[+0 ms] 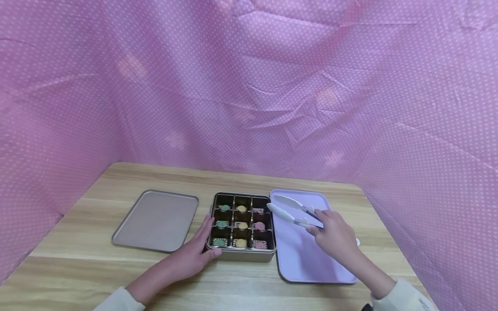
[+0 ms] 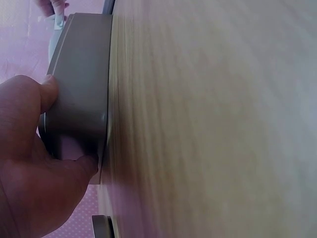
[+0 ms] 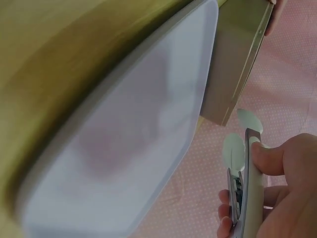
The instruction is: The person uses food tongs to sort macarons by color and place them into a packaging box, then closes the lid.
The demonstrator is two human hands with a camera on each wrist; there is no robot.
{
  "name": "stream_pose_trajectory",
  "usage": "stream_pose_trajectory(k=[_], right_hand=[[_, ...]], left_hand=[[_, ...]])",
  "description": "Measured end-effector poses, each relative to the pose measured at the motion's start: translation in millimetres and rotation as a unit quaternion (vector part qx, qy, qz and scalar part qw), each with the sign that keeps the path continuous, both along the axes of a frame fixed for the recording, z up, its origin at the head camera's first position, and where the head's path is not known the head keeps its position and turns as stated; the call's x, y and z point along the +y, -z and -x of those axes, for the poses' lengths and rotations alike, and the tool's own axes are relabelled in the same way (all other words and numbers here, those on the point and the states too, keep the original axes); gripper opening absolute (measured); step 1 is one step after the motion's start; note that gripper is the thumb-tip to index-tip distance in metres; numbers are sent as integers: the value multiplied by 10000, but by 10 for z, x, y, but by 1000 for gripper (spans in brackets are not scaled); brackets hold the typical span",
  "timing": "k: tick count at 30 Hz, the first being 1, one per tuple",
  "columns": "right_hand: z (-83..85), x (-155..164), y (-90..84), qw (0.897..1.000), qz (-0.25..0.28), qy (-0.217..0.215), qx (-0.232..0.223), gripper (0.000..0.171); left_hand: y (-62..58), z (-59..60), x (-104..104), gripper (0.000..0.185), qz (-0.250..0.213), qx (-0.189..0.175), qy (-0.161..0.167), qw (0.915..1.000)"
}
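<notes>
A metal tin box [image 1: 247, 255] is divided into nine compartments. They hold green pieces [image 1: 222, 224] on the left, yellow pieces [image 1: 242, 225] down the middle and pink pieces [image 1: 260, 226] on the right; they look like small cookies. At the box's front left corner, my left hand [image 1: 191, 259] holds it, fingers along the left wall and thumb on the front. My right hand [image 1: 333, 231] grips a pair of tongs [image 1: 287, 214] with white tips, which are spread apart and point left over the tray's far part, near the box's right edge. Nothing shows between the tips.
Left of the box lies a flat metal lid [image 1: 159, 221]. A lilac tray [image 1: 299, 261] lies right against or close beside the box, under the right hand. Everything rests on a wooden table [image 1: 70, 246], with pink dotted cloth [image 1: 249, 86] behind it.
</notes>
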State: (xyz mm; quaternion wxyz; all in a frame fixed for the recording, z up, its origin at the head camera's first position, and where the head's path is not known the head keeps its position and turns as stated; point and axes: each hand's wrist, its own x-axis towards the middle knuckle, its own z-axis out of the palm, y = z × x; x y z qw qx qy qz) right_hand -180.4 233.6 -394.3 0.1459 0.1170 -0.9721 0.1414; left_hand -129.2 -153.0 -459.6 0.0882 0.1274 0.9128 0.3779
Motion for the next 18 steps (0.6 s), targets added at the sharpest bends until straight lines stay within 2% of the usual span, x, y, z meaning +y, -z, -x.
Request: stream_pose_trajectory(k=[5,11,18], right_hand=[[-33,158,14,9995,179,171,-210,63],[-63,348,48,9973,557,175,-440,75],[-108,523,135,9949,841,269,-477,80]], left_hand=[[-11,0,7,99,23,2,-16,10000],[-4,-3,4,99,74,33,-9,10000],[31,11,7,99,56,31,-13,10000]])
